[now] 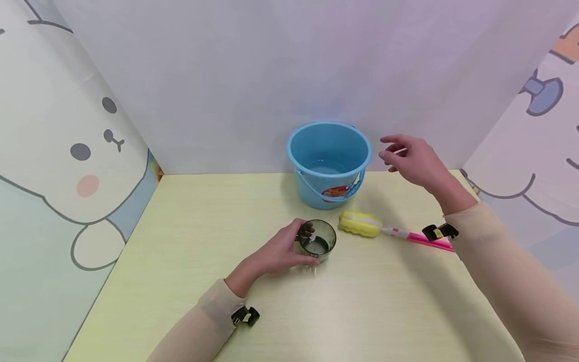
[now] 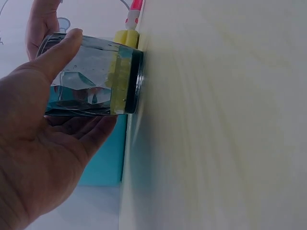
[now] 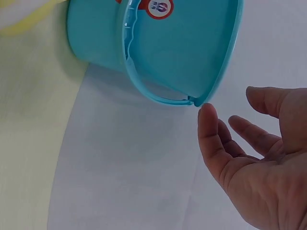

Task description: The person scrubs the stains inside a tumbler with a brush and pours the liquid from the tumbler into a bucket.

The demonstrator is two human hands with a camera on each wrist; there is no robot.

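A pale wall [image 1: 226, 90] backs a yellowish table [image 1: 362, 311], with cartoon-print panels [image 1: 36, 100] to left and right. The blue bucket [image 1: 312, 193] stands upright near the table's far edge, just left of and slightly apart from the right hand [image 1: 413, 158], the nearer one; that hand's fingers are loosely bent, thumb apart, holding nothing. On the bucket's near side the brush [image 1: 396, 233] lies flat, long axis left to right, sponge end leftmost. Just left of it, the left hand [image 1: 282, 249] grips an upright glass [image 1: 318, 241]; whether its base touches the table is unclear.

Blue bucket [image 1: 318, 181], red label [image 1: 333, 192], lettering not legible
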